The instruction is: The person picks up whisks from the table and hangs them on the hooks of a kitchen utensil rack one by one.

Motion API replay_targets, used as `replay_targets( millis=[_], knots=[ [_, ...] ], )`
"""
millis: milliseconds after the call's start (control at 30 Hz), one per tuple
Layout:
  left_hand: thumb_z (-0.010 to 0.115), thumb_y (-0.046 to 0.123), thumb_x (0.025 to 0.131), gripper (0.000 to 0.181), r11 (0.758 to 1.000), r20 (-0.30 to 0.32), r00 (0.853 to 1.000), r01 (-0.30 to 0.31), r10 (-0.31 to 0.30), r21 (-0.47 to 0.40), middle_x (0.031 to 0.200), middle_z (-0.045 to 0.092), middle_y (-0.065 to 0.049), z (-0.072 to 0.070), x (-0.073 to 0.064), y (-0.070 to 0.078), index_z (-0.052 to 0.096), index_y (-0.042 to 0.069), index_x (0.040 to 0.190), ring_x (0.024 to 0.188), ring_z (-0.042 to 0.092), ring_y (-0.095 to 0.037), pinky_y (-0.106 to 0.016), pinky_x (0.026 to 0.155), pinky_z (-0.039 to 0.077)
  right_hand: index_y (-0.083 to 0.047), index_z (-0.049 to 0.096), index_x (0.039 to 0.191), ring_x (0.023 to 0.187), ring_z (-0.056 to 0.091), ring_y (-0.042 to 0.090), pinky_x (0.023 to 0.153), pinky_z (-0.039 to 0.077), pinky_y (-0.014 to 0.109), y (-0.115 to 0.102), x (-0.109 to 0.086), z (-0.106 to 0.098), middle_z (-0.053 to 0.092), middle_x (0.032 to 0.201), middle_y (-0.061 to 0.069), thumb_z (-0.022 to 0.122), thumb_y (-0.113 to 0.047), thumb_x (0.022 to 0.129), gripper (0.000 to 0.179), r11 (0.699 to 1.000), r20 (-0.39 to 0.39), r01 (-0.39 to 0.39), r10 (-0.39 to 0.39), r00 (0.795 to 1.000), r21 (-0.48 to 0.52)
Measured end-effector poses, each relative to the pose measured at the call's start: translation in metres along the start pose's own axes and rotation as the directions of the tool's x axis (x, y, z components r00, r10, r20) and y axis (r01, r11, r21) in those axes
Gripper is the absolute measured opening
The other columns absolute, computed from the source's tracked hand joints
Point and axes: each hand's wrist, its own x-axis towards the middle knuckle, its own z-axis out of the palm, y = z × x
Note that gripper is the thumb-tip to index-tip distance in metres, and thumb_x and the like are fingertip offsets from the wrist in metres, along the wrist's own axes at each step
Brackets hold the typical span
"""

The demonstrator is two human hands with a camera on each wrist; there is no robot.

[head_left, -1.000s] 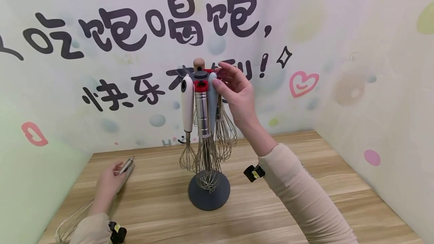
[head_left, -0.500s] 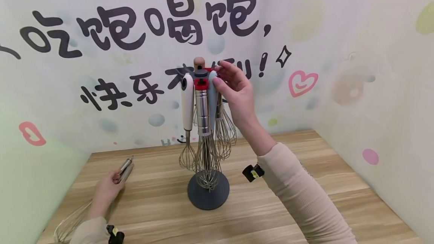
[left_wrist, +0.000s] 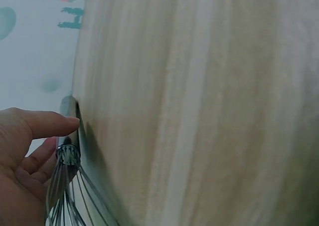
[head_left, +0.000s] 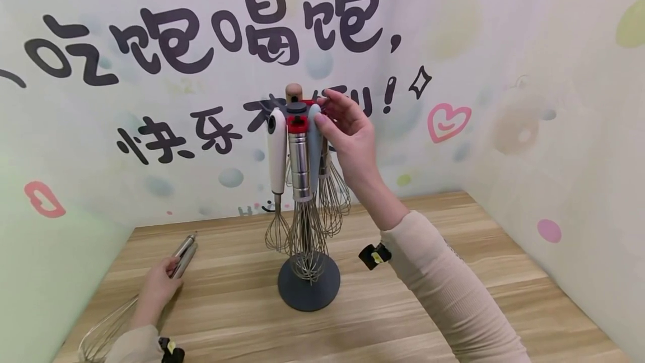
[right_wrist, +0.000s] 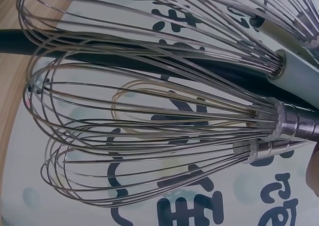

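Note:
A dark whisk stand (head_left: 308, 290) stands mid-table in the head view, hung with several whisks. At its top my right hand (head_left: 356, 139) pinches a whisk hanging on the right side, thumb by the light blue handle (head_left: 314, 144); the fingertips behind are partly hidden. Metal-handled whisks lie on the table at left, two handles (head_left: 185, 259) side by side, wires (head_left: 103, 332) toward me. My left hand (head_left: 158, 287) grips a whisk there, thumb over its metal handle (left_wrist: 69, 104) in the left wrist view. Wire loops (right_wrist: 144, 111) of hanging whisks fill the right wrist view.
A white-handled small whisk (head_left: 277, 153) and a steel whisk with a red end (head_left: 300, 161) hang at the stand's front. A wooden handle end (head_left: 294, 92) shows behind. The wooden table (head_left: 403, 307) meets printed walls (head_left: 216, 184) at the back and sides.
My left hand has slid back along the whisk handles toward me, baring more of their ends. My right hand keeps its place at the top of the stand. The view has shifted slightly.

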Motion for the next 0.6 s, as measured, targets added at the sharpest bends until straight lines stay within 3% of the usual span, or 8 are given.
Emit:
replay_targets(
  millis=[267,600],
  knots=[
    [0.059,-0.01,0.078,0.05,1.0,-0.053,0.999,0.0,-0.001,-0.027,0.114,0.053,-0.04,0.0038,0.0002,-0.0036,0.045,-0.019,0.124,0.102,0.054,-0.048,-0.054,0.087,0.047,0.006,0.051,0.128,0.099,0.059,0.009,0.083,0.051,0.016,0.0019,0.001,-0.0004,0.064,0.102,-0.009,0.059,0.005,0.088,0.041,1.0,-0.009,0.004,-0.004,1.0,0.003],
    [0.059,-0.006,0.08,0.05,0.999,-0.077,0.996,0.031,-0.033,-0.033,0.116,0.054,-0.037,0.0043,-0.0017,-0.0011,0.046,-0.015,0.127,0.101,0.056,-0.045,-0.05,0.082,0.049,0.006,0.052,0.127,0.098,0.059,0.009,0.082,0.051,0.016,0.0029,0.002,-0.0004,0.064,0.101,-0.009,0.059,0.006,0.088,0.04,1.0,-0.013,-0.002,0.002,1.0,0.012]
  ],
)
